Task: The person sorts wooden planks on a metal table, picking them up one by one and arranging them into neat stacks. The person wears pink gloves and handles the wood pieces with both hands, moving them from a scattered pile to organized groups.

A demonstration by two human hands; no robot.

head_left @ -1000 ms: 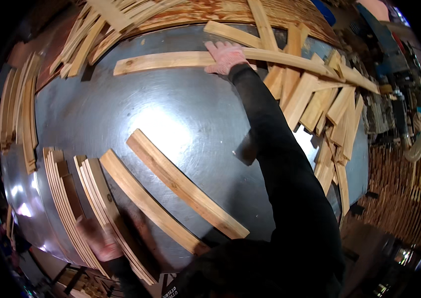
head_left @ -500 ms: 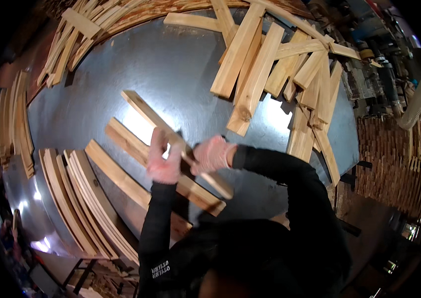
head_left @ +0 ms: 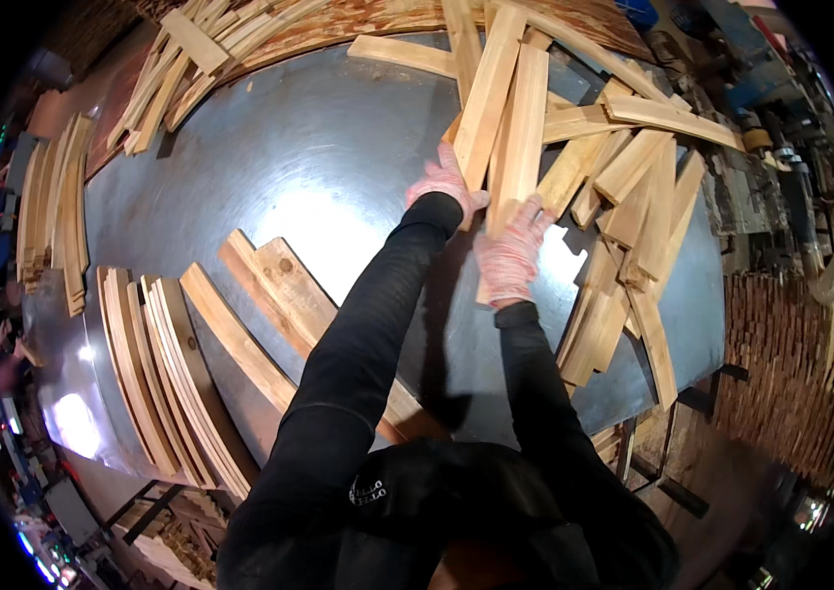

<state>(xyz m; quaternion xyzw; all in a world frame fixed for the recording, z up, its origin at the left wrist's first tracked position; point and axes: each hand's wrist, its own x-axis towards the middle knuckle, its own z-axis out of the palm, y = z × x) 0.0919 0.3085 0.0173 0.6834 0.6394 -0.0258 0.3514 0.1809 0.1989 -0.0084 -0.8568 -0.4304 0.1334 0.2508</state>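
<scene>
My left hand (head_left: 445, 185), in a pinkish knit glove, touches the left edge of a light wooden plank (head_left: 492, 88) near its lower end, thumb apart from the fingers. To its right, my right hand (head_left: 512, 254), gloved alike, spans the lower end of a second wooden plank (head_left: 520, 128), thumb on one side and fingers on the other. Both planks lie at the front of a loose heap on the grey metal table (head_left: 210, 177). A knotted plank (head_left: 294, 280) rests against another plank (head_left: 255, 275) at the left, partly hidden by my left arm.
More planks (head_left: 624, 216) lie crisscrossed at the right. A single plank (head_left: 230, 324) and a row of planks on edge (head_left: 171, 383) stand along the near left. Further bundles (head_left: 191, 49) lie at the far left; stacked wood (head_left: 791, 364) is beyond the right edge.
Both hands have let go of the plank they held at the left; a plank now lies there beside another. They have moved up and right to the loose heap.
</scene>
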